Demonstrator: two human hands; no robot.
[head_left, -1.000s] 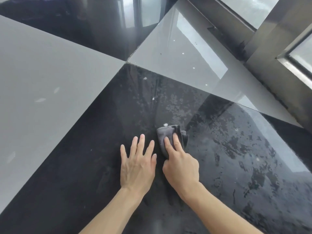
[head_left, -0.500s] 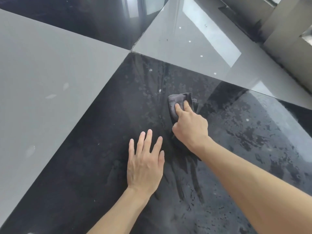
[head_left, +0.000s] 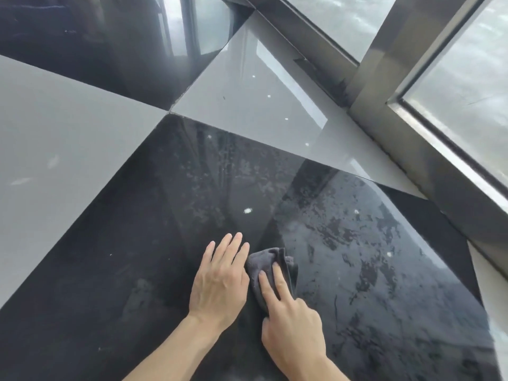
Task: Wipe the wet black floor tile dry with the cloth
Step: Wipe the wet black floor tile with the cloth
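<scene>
Back toward me came my right hand (head_left: 291,323), two fingers pinning the cloth (head_left: 270,266) beside my flat, splayed left hand (head_left: 220,281); mid-wipe, the black tile's (head_left: 384,270) wet right side called for strokes next.

I have just one camera, up on the person's head. It looks forward and down, close to the black tile (head_left: 170,270), maybe kneeling height.

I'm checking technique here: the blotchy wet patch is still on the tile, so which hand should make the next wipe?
The right hand. It already presses the cloth, beside the wet patch on the black tile. The left hand lies flat and empty.
</scene>
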